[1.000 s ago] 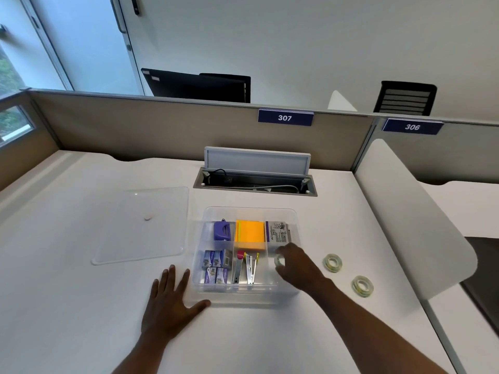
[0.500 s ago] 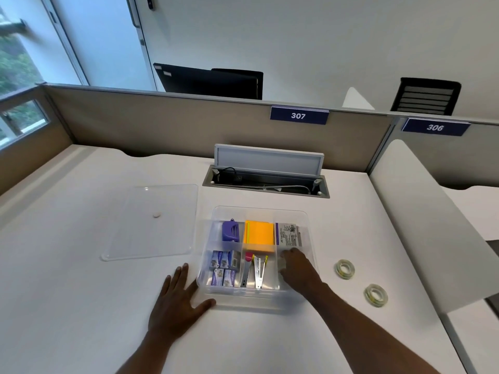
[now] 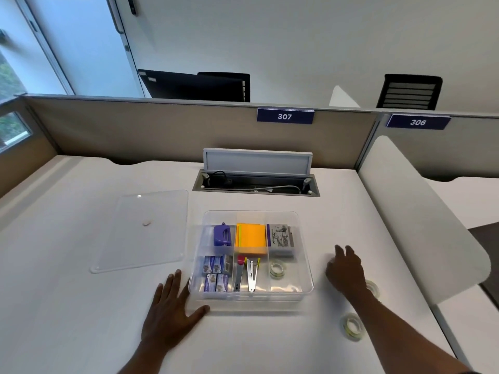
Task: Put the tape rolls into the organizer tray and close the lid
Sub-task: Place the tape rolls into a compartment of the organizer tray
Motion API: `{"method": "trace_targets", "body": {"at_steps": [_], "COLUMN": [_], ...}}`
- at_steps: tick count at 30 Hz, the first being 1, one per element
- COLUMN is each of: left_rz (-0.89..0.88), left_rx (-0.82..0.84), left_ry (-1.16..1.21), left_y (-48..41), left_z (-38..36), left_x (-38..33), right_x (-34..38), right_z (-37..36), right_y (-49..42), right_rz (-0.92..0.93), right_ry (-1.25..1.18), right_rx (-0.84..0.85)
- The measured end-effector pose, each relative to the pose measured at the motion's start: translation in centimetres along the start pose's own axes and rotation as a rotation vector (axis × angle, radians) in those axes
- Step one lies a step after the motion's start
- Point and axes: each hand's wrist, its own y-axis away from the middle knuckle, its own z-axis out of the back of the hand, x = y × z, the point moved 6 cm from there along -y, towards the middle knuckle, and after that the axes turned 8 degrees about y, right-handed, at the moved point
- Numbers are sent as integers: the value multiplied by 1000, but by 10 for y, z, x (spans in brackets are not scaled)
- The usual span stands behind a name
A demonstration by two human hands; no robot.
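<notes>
A clear organizer tray (image 3: 306,288) sits mid-desk, with one clear tape roll (image 3: 277,269) lying in its front right compartment. Two more tape rolls rest on the desk to the right: one (image 3: 374,288) partly hidden behind my right wrist, another (image 3: 352,326) nearer the front. My right hand (image 3: 344,268) hovers open just right of the tray, holding nothing. My left hand (image 3: 172,311) lies flat on the desk with fingers spread, touching the tray's front left corner. The clear lid (image 3: 145,230) lies flat to the left of the tray.
The tray also holds a purple sharpener, orange sticky notes, a grey box, small blue boxes and metal tools. An open cable hatch (image 3: 256,182) sits behind the tray. A white curved divider (image 3: 421,220) bounds the desk's right side.
My right hand has let go of a tape roll in the tray's front right compartment and moved out to the right. The left hand has stayed put.
</notes>
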Motion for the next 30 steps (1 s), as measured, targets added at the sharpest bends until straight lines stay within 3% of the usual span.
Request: {"method": "trace_targets", "body": {"at_steps": [4, 11, 15, 19, 22, 27, 30], "left_rz": [-2, -7, -16, -15, -14, -13, -12], "left_rx": [-3, -19, -22, -26, -25, -29, -27], "left_ry": [-2, -1, -1, 1, 1, -4, -9], "left_y": [0, -1, 0, 1, 2, 2, 1], "left_z": [0, 0, 1, 1, 2, 3, 4], "left_x": [0, 0, 0, -1, -1, -3, -3], "right_x": [0, 28, 70, 121, 139, 130, 128], "right_z": [-16, 31, 73, 74, 47, 19, 30], "right_y": [4, -7, -9, 7, 28, 45, 38], "right_rz": [119, 78, 216, 492, 575, 550, 510], "right_ry": [104, -257, -471, -410, -269, -133, -225], "right_rx": [54, -78, -177, 72, 253, 345, 250]}}
